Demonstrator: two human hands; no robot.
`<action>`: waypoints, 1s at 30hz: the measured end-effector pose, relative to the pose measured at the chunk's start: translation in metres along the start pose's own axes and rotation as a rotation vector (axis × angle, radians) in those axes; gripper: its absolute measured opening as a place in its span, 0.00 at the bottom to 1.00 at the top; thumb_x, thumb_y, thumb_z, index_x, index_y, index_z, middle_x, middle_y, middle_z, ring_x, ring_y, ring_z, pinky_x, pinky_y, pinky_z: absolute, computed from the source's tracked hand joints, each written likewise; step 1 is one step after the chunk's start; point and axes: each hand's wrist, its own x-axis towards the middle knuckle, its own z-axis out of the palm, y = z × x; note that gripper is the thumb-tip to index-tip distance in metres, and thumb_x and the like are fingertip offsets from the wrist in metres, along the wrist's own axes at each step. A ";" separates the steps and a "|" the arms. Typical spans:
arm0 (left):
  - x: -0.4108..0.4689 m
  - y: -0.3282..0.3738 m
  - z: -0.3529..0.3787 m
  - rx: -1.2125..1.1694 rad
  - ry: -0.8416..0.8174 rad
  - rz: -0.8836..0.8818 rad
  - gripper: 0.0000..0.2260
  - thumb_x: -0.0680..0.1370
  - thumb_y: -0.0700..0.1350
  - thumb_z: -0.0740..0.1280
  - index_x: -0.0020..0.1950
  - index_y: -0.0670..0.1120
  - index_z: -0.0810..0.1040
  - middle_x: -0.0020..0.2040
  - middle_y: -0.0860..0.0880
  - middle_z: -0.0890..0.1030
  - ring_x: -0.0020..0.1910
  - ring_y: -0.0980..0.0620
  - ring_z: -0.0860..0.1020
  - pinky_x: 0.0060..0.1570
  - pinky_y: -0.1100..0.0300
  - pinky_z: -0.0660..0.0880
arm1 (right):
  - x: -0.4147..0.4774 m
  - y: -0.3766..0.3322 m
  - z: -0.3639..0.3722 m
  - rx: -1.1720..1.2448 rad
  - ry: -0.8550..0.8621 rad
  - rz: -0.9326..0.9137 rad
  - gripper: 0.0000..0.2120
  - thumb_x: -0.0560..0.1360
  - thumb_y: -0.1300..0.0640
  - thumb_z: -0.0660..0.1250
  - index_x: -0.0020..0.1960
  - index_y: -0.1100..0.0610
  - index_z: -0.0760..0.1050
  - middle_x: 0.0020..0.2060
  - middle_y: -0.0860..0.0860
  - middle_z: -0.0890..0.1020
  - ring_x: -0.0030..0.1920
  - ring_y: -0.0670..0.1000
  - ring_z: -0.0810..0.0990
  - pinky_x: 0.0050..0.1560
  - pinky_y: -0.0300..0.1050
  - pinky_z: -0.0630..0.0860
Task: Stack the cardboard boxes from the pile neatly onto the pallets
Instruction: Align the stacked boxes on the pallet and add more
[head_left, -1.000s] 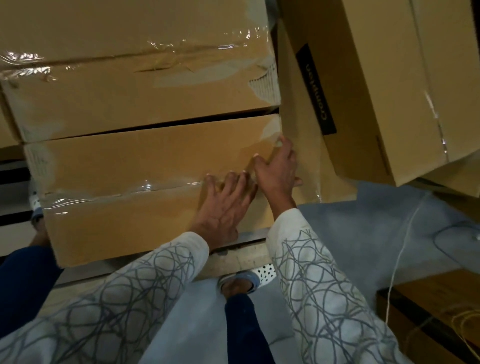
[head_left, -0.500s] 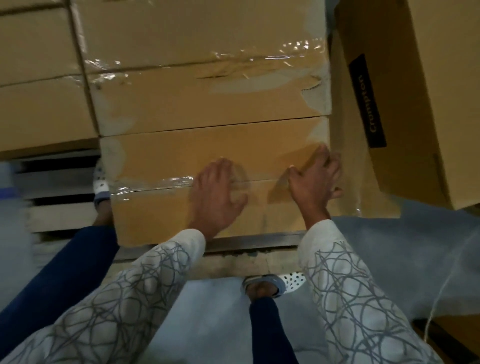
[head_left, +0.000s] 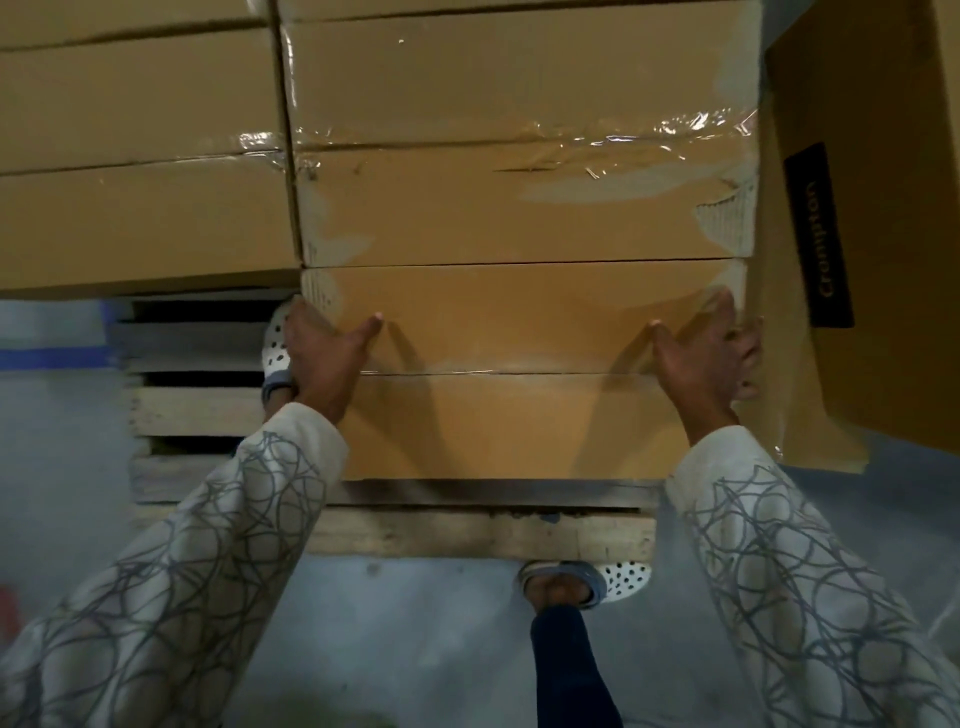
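Note:
A flat brown cardboard box (head_left: 519, 332) lies at the bottom of a stack on a wooden pallet (head_left: 467, 531). My left hand (head_left: 324, 358) grips its left end, thumb on the front face and fingers round the side. My right hand (head_left: 706, 358) grips the right end the same way, fingers wrapped round the corner. A second taped box (head_left: 493, 202) with torn corners sits directly on top of it.
Another stack of boxes (head_left: 140, 218) stands flush to the left, over bare pallet slats (head_left: 192, 410). A big box with a black label (head_left: 872, 208) leans close on the right. My feet (head_left: 587, 582) stand on the grey floor by the pallet edge.
Both hands slid apart from the middle of the box front to its two ends. The view moved closer and shifted left.

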 end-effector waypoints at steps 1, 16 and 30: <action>0.006 0.000 0.001 -0.021 -0.015 -0.003 0.50 0.57 0.70 0.77 0.75 0.52 0.67 0.71 0.48 0.74 0.70 0.43 0.73 0.68 0.38 0.73 | 0.001 0.000 0.000 0.008 -0.006 0.000 0.44 0.76 0.39 0.71 0.83 0.44 0.49 0.82 0.61 0.51 0.81 0.65 0.52 0.72 0.76 0.51; 0.009 0.006 0.001 -0.175 -0.077 -0.017 0.49 0.68 0.51 0.83 0.82 0.48 0.59 0.78 0.48 0.68 0.75 0.46 0.68 0.75 0.49 0.67 | -0.004 -0.002 -0.005 0.025 -0.041 0.013 0.52 0.70 0.40 0.77 0.82 0.40 0.47 0.81 0.59 0.51 0.79 0.64 0.52 0.71 0.74 0.54; 0.017 0.000 0.002 -0.240 -0.137 -0.040 0.61 0.53 0.63 0.83 0.81 0.51 0.59 0.76 0.50 0.70 0.73 0.47 0.70 0.73 0.44 0.70 | -0.001 -0.001 -0.011 0.028 -0.085 0.020 0.53 0.70 0.39 0.77 0.82 0.39 0.46 0.81 0.59 0.49 0.80 0.63 0.49 0.73 0.72 0.51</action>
